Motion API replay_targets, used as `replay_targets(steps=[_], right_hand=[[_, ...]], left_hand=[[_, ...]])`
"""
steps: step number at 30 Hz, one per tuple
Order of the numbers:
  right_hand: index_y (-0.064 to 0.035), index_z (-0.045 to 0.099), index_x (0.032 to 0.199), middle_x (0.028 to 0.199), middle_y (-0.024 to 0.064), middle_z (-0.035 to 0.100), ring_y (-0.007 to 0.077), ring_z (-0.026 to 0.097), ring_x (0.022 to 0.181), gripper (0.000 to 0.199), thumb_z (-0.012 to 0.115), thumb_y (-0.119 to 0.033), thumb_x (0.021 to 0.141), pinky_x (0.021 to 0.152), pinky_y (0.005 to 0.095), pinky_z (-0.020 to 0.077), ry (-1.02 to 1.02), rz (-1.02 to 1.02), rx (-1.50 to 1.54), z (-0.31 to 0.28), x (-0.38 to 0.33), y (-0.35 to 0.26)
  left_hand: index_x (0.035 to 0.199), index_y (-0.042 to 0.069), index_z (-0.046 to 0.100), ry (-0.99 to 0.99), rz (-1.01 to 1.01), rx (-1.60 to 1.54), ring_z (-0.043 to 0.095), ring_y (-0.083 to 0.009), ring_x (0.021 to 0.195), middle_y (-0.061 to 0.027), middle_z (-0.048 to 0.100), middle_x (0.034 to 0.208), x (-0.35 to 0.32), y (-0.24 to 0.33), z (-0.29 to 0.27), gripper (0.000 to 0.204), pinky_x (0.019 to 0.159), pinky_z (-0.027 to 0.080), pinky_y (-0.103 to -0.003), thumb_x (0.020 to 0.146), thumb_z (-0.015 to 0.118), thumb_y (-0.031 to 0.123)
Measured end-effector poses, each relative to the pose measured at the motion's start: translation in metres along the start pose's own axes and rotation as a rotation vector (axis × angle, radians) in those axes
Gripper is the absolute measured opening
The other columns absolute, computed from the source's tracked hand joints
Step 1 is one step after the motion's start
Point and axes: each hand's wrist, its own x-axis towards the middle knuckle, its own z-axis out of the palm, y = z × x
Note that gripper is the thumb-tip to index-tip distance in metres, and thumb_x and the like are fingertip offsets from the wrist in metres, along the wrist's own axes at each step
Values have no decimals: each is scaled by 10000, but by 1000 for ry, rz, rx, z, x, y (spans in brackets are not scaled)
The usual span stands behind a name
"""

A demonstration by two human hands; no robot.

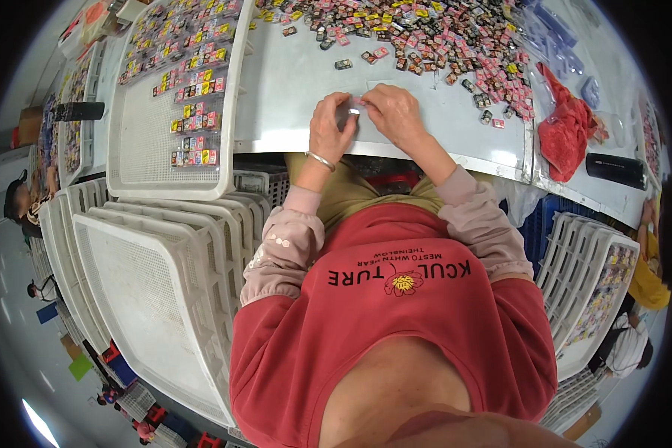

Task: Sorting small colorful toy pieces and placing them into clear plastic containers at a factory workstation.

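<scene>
My left hand (331,128), with a bangle at its wrist, and my right hand (393,112) meet over the pale table (276,112) near its front edge. Their fingertips close on a small pink piece (357,101), mostly hidden by the fingers. A shiny silvery spot shows just below it, by the left thumb; what it is I cannot make out. Beyond the hands, several small pink and black blocks (368,57) lie loose, spreading from a large heap (455,37). Left of the hands, a white mesh tray (138,134) bears rows of grouped blocks (196,157) in transparent holders.
White trays (142,276) stand stacked at lower left, and more trays (582,284) at right. A red cloth (563,142) and a black cylinder (614,170) lie on the table's right part. Another black cylinder (79,111) is at left. Other people are around the room's edges.
</scene>
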Motion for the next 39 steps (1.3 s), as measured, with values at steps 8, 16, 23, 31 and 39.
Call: replay_targets(steps=[8,16,23,31,39], right_hand=[[-52,653,786,741,85,582,284,605,720,43,630,-64,752,632,391,482,-115,-181,-243,1,10,-3],[-57,685,914,809,124,613,338,612,766,132,624,-59,796,669,406,496,-220,30,128,6,10,12],[-69,698,897,791,118,630,318,625,729,122,662,-98,784,647,399,498,-183,-9,281,7,12,24],[-39,686,956,769,125,642,271,655,723,190,686,-67,769,644,337,518,-236,34,233,7,15,14],[-40,700,917,961,156,620,248,684,771,192,663,-88,734,710,334,546,-179,366,460,15,18,8]], left_hand=[[970,24,634,-3,203,120,581,-312,983,-124,637,1060,1,-6,1,274,849,478,-381,701,676,-1],[895,26,661,23,146,52,602,-310,957,-126,649,1023,-2,-6,0,203,813,504,-381,696,688,3],[860,27,665,31,108,16,610,-291,913,-111,651,976,0,0,-1,174,758,517,-369,691,686,-6],[845,17,650,71,142,23,615,-293,885,-113,650,957,-2,-4,2,168,745,518,-365,686,678,-29],[834,11,649,102,137,6,622,-293,851,-118,647,927,-4,-6,4,163,719,522,-360,683,684,-39]])
